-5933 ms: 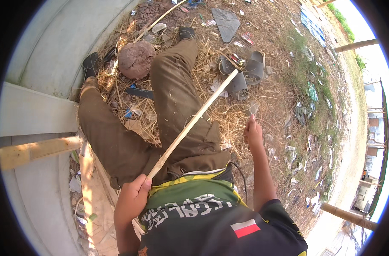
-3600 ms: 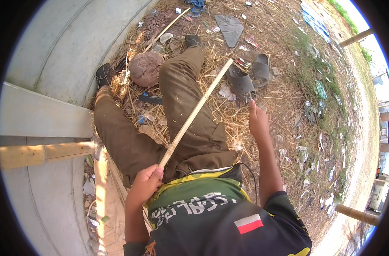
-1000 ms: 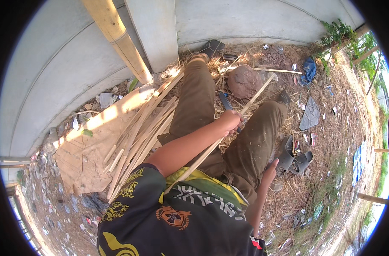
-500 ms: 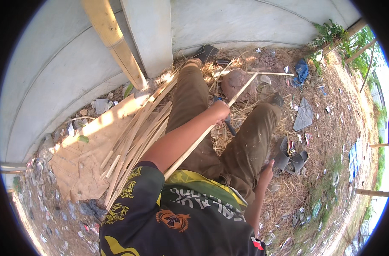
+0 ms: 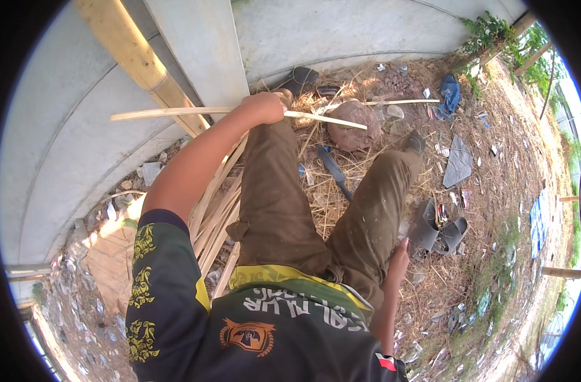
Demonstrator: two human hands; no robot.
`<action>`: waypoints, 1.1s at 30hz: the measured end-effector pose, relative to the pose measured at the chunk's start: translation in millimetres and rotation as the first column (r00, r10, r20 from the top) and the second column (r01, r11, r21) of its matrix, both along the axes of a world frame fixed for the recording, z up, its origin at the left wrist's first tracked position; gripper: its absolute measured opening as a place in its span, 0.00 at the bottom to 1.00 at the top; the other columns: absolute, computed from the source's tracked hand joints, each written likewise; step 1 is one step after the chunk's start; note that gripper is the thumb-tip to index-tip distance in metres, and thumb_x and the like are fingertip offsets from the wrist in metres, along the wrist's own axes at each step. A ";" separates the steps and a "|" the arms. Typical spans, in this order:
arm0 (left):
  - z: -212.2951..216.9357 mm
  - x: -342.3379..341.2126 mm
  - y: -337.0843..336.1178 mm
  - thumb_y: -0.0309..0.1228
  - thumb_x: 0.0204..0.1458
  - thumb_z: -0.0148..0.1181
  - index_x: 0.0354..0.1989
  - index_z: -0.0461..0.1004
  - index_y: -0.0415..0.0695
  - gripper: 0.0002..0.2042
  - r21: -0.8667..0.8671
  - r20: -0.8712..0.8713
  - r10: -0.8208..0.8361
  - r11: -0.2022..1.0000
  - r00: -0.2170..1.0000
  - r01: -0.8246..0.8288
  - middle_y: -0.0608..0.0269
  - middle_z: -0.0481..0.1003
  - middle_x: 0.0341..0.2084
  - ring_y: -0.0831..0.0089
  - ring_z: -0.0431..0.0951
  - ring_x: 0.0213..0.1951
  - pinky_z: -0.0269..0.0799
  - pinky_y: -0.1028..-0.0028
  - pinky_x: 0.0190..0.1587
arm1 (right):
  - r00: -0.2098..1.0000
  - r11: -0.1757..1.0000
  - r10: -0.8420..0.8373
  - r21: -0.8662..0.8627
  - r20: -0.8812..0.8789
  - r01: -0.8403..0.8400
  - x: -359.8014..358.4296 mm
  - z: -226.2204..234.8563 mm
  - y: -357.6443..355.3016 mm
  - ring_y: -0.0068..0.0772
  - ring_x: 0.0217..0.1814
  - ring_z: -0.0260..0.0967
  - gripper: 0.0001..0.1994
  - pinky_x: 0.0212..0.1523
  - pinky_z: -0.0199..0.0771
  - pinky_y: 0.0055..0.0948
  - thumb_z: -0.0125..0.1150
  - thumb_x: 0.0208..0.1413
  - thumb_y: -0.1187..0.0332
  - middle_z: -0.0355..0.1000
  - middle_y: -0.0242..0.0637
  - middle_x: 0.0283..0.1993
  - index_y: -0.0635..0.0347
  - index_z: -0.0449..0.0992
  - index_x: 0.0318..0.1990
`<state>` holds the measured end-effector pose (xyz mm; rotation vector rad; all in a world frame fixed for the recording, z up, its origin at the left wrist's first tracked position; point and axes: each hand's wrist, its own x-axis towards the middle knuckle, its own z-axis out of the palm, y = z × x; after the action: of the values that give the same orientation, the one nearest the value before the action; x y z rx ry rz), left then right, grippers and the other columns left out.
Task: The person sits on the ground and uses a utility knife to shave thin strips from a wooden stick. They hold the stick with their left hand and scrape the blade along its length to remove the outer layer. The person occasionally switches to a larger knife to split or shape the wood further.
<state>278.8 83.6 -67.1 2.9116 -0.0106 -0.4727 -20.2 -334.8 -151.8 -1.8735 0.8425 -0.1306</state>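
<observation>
My left hand (image 5: 265,108) is closed around a long pale bamboo strip (image 5: 322,118), gripping it near its middle. The strip runs nearly level across my left knee, one end out over the leaning bamboo pole and the other over a rounded brown stone (image 5: 354,127). Whether that tip touches the stone I cannot tell. Between my legs a dark, flat knife-like tool (image 5: 333,170) lies on the straw. Low beside my right thigh is my right hand (image 5: 398,258); its fingers are partly hidden, and nothing shows clearly in it.
Several bamboo strips (image 5: 217,219) lie left of my leg beside a brown sheet (image 5: 109,264). A thick bamboo pole (image 5: 137,57) leans by the grey wall (image 5: 341,32). Grey sandals (image 5: 424,226) and a blue plastic scrap (image 5: 449,94) lie on the littered ground at right.
My left hand has moved up and left with the bamboo strip, which has swung from a steep slant to nearly level. The knife-like tool shows more fully. My right hand stays low beside my thigh.
</observation>
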 end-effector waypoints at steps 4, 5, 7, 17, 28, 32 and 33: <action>-3.9 7.7 17.0 0.50 0.64 0.52 0.42 0.82 0.41 0.23 -0.100 0.031 0.097 0.991 0.995 -0.094 0.49 0.82 0.38 0.49 0.82 0.44 0.75 0.55 0.49 | 1.000 1.000 0.028 0.002 -0.013 -0.028 -0.1 4.3 0.8 0.22 0.26 0.51 0.32 0.30 0.53 0.30 0.44 0.72 0.42 0.56 0.27 0.21 0.61 0.65 0.23; 0.8 9.6 21.9 0.51 0.64 0.53 0.42 0.82 0.41 0.23 -0.125 0.021 0.142 0.983 0.990 -0.138 0.49 0.82 0.38 0.50 0.82 0.44 0.75 0.55 0.49 | 0.999 1.000 0.029 0.006 -0.017 -0.029 -2.0 6.1 1.5 0.22 0.26 0.51 0.32 0.30 0.53 0.30 0.44 0.72 0.42 0.56 0.27 0.21 0.61 0.65 0.23; 9.1 20.6 40.7 0.50 0.66 0.51 0.45 0.82 0.43 0.22 -0.042 -0.012 0.125 0.991 0.992 -0.125 0.52 0.82 0.42 0.53 0.82 0.47 0.76 0.56 0.50 | 1.000 1.000 0.023 -0.011 -0.014 -0.023 -4.1 3.1 -1.5 0.22 0.26 0.51 0.32 0.30 0.52 0.30 0.44 0.72 0.42 0.56 0.26 0.21 0.61 0.65 0.23; -6.6 8.9 53.0 0.48 0.65 0.53 0.40 0.83 0.44 0.20 0.063 0.002 0.201 0.978 0.979 -0.201 0.54 0.83 0.41 0.54 0.82 0.48 0.75 0.55 0.50 | 1.000 1.000 0.004 0.031 0.019 -0.004 3.4 7.5 7.8 0.19 0.26 0.46 0.30 0.29 0.46 0.30 0.46 0.72 0.43 0.51 0.23 0.22 0.57 0.59 0.22; -8.4 10.6 48.1 0.48 0.65 0.55 0.45 0.83 0.43 0.20 0.100 0.005 0.179 0.979 0.984 -0.179 0.55 0.83 0.42 0.56 0.83 0.47 0.76 0.57 0.48 | 1.000 1.000 0.012 0.002 0.025 -0.012 0.8 -0.6 1.3 0.19 0.26 0.47 0.30 0.28 0.48 0.29 0.47 0.72 0.44 0.52 0.23 0.21 0.56 0.61 0.22; -7.6 13.1 46.8 0.48 0.65 0.55 0.46 0.82 0.43 0.20 0.098 0.005 0.177 0.979 0.984 -0.177 0.55 0.83 0.42 0.56 0.83 0.48 0.76 0.57 0.48 | 1.000 1.000 0.009 0.023 0.016 -0.010 0.3 0.5 0.4 0.20 0.26 0.48 0.30 0.29 0.50 0.28 0.47 0.72 0.44 0.53 0.24 0.21 0.57 0.62 0.22; -7.2 12.6 47.8 0.48 0.65 0.55 0.46 0.82 0.43 0.20 0.097 0.004 0.173 0.980 0.985 -0.173 0.55 0.83 0.42 0.56 0.83 0.48 0.76 0.57 0.48 | 1.000 0.999 0.009 0.038 0.004 -0.009 0.9 2.9 1.4 0.20 0.26 0.49 0.30 0.29 0.50 0.28 0.47 0.72 0.44 0.53 0.24 0.21 0.57 0.62 0.22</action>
<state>291.4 131.4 -74.3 2.9702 0.2719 -0.4620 -19.3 -333.4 -148.9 -1.8407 0.8288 -0.1118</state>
